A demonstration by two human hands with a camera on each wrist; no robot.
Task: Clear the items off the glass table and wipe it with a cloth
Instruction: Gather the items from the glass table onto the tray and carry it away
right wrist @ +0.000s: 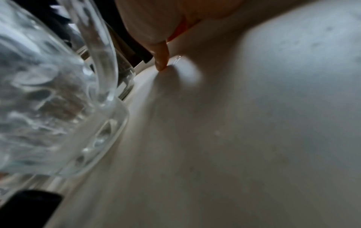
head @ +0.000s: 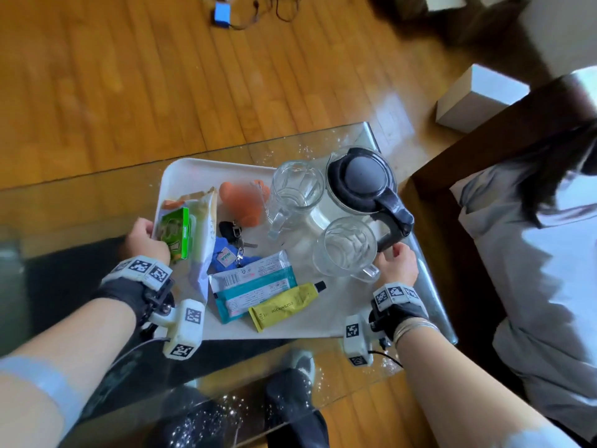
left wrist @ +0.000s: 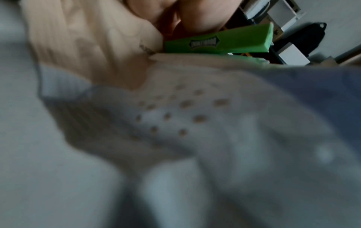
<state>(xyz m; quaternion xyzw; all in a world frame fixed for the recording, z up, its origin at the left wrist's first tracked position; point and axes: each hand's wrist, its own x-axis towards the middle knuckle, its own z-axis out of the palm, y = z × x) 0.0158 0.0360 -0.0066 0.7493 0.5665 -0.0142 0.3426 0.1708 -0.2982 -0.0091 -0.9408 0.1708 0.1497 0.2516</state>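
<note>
A white tray (head: pixel 200 164) lies on the glass table (head: pixel 97 195). It carries a black-lidded kettle (head: pixel 361 179), two glass mugs (head: pixel 297 185) (head: pixel 345 247), a green box (head: pixel 177 231), an orange toy (head: pixel 240 198), keys (head: pixel 232 234), a teal packet (head: pixel 255 286) and a yellow tube (head: pixel 284 307). My left hand (head: pixel 145 234) grips the tray's left rim beside the green box (left wrist: pixel 215 43). My right hand (head: pixel 395 257) grips the right rim by the near mug (right wrist: pixel 48 92), its thumb (right wrist: pixel 162 58) pressing on the tray (right wrist: pixel 234 138).
A person in grey (head: pixel 533 253) sits close on the right in a dark wooden seat (head: pixel 484 150). A white box (head: pixel 478 98) and a blue box with cables (head: pixel 222 13) lie on the wooden floor. My shoes (head: pixel 290 383) show under the glass.
</note>
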